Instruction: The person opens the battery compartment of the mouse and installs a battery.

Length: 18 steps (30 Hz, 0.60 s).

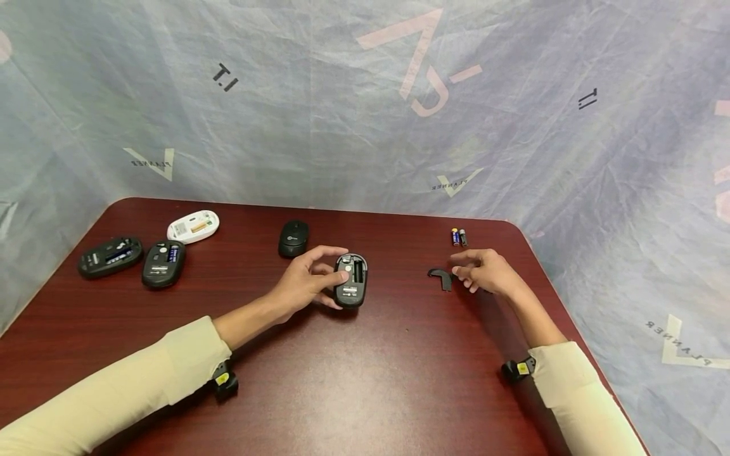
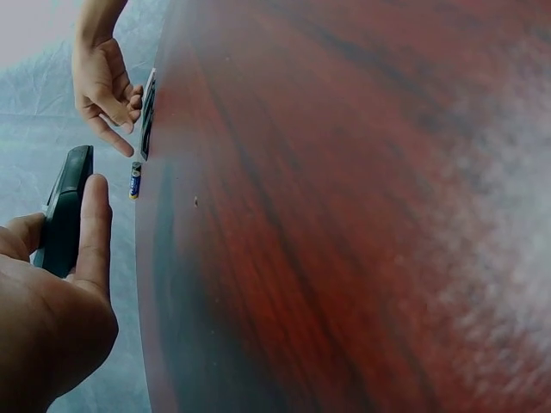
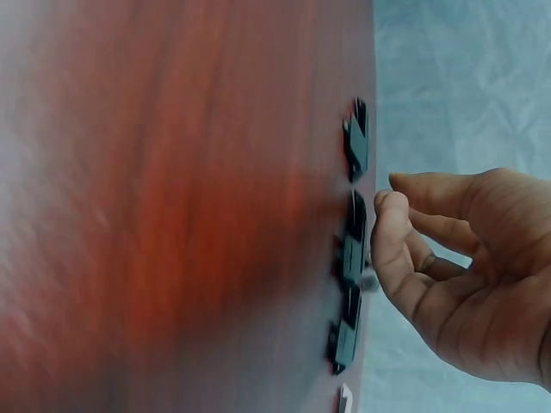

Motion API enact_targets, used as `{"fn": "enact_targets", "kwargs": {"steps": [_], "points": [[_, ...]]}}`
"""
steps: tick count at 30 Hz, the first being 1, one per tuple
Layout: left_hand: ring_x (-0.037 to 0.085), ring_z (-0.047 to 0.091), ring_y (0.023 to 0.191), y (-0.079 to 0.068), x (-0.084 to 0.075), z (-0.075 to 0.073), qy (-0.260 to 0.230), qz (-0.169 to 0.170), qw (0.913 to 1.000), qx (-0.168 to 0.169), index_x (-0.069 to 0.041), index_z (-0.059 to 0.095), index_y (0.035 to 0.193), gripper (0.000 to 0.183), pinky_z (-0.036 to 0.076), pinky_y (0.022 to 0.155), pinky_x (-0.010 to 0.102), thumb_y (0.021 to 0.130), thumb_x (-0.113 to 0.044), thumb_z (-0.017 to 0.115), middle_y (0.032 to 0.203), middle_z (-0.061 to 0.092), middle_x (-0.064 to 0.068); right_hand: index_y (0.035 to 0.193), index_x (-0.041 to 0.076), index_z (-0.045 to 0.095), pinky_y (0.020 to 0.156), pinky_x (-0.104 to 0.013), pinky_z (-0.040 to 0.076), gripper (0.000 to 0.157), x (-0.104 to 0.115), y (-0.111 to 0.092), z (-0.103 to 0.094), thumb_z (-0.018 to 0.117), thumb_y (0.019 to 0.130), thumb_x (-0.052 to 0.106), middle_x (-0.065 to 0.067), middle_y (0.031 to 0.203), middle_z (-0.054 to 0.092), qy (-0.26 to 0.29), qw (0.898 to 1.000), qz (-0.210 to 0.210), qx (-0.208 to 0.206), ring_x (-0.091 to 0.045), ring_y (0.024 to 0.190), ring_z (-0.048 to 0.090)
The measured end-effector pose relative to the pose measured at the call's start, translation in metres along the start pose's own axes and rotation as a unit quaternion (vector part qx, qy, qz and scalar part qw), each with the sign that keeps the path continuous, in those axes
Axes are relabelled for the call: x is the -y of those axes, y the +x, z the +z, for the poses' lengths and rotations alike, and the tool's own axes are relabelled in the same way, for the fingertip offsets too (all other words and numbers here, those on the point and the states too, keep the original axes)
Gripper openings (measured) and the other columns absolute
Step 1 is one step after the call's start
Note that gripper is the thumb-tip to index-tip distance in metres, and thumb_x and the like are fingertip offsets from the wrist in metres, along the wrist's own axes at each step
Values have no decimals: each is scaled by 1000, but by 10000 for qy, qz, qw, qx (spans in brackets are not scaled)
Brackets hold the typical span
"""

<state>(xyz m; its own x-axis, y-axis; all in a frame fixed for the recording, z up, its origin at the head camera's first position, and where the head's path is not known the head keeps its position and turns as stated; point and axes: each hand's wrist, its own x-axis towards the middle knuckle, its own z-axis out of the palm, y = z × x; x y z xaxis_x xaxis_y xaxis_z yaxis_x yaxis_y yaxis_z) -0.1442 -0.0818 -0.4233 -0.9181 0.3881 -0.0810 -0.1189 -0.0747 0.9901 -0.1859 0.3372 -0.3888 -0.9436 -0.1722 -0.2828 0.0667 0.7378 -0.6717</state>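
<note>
Up over the table, my left hand (image 1: 305,282) grips a black computer mouse (image 1: 350,294) by its sides, underside facing me. Its battery slot (image 1: 358,272) is uncovered and looks bare, and the thumb lies across the underside. My right hand (image 1: 485,272) hovers at the right, fingers loosely bent with nothing between them. Just left of its fingertips lies a black curved battery cover (image 1: 441,278). The right wrist view shows more dark covers (image 3: 353,241) in a row beside the fingers; in the head view this hand hides them. Two batteries (image 1: 459,237) lie behind the hand.
At the far left, two black mice (image 1: 162,266) and a white mouse (image 1: 192,227) lie underside up with batteries inside. Another black mouse (image 1: 294,239) sits upright at the back middle. A printed cloth (image 1: 319,126) hangs behind the dark red table (image 1: 342,380).
</note>
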Motion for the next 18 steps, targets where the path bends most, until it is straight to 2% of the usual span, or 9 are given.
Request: {"fn": "enact_targets", "kwargs": {"steps": [9, 13, 18], "points": [[26, 82, 84, 0, 0, -1, 102, -41, 9999, 2, -5, 53, 164, 61, 74, 71, 43, 107, -4, 76, 115, 77, 22, 158, -6, 59, 68, -29, 68, 50, -19, 16, -22, 66, 116, 20, -18, 107, 80, 285, 9985, 66, -469, -14, 78, 73], [25, 82, 85, -1, 0, -1, 106, -25, 9999, 6, -4, 52, 164, 62, 74, 72, 44, 107, -4, 76, 115, 77, 22, 159, -6, 58, 70, -29, 69, 50, -27, 26, -30, 65, 117, 20, -20, 110, 78, 469, 9962, 7, -727, -12, 79, 72], [26, 82, 85, -1, -1, 0, 73, -25, 10000, 38, -4, 52, 164, 62, 74, 72, 45, 107, -3, 76, 115, 77, 22, 162, -3, 55, 73, -29, 68, 52, -36, 40, -35, 63, 118, 23, -17, 113, 77, 562, 9948, 32, -852, -9, 81, 71]]}}
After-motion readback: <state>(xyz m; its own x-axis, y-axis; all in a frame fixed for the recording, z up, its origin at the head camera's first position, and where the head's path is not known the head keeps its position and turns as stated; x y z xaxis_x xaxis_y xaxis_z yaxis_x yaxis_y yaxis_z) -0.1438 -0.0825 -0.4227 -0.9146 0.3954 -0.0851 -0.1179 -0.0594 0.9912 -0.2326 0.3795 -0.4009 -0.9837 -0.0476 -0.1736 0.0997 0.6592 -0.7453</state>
